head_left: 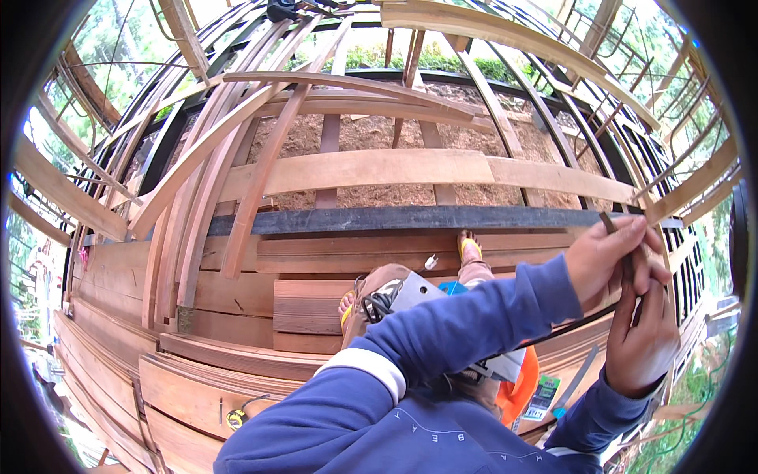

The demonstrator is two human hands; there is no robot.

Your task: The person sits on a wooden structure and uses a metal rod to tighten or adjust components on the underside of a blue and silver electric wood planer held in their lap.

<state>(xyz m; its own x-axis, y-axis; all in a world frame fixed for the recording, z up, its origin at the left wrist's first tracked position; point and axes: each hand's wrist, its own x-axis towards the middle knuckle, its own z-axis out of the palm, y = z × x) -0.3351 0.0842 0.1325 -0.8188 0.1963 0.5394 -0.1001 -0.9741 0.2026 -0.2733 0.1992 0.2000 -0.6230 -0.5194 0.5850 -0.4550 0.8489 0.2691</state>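
Both my hands meet at the right, out beyond my lap. My left hand [608, 257], its blue-sleeved arm crossing in front of me, pinches a thin dark strip [606, 222] whose tip sticks up past the fingers. Just below, my right hand [643, 340] has its fingers closed against the lower part of the strip, touching the left fingers. What kind of thing the strip is cannot be made out. A black cord-like line [570, 322] runs from my lap toward the hands. On my lap rests a grey metal tool [412, 294] with coiled black cable.
Stacked planks [213, 387] lie around my sandalled feet. A dark beam [355, 220] crosses ahead, with loose boards [363, 170] over an open frame above soil. Nearby are a tape measure [236, 419], a white plug [431, 261], an orange object [519, 387] and a green-black packet [542, 397].
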